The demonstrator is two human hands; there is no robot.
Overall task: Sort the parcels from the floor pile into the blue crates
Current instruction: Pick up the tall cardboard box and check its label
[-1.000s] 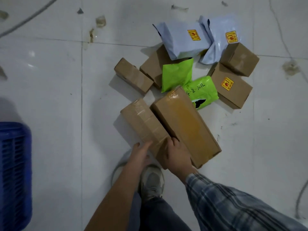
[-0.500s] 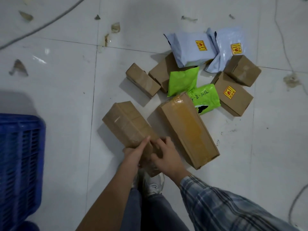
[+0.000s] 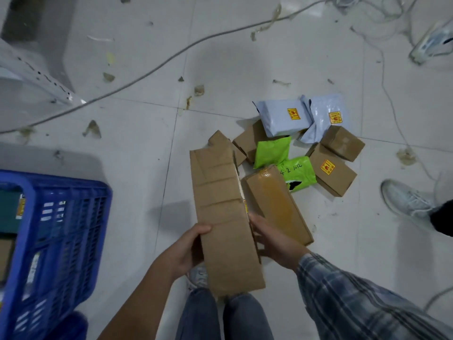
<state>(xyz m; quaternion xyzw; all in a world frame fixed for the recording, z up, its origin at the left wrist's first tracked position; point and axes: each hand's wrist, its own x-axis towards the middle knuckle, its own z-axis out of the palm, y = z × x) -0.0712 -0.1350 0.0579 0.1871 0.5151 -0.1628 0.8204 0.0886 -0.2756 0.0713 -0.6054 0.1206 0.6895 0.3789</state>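
Note:
A long brown cardboard box (image 3: 224,217) is lifted off the floor in front of me, held lengthways. My left hand (image 3: 188,249) grips its left side and my right hand (image 3: 272,241) grips its right side. Just to its right a second long taped box (image 3: 279,207) lies on the floor. Behind it sits the parcel pile: two green mailers (image 3: 270,152), two pale blue mailers (image 3: 284,117) with yellow stickers, and several small brown boxes (image 3: 332,169). A blue crate (image 3: 63,231) stands at the left, with parcels inside.
A grey cable (image 3: 157,67) runs across the tiled floor at the back. Another person's white shoe (image 3: 404,200) is at the right edge. A white metal frame (image 3: 36,74) stands at the far left. My own legs and shoe are below the box.
Both hands have lifted the long brown box from the floor and turned it upward toward me. The view has swung left, showing more of the blue crate.

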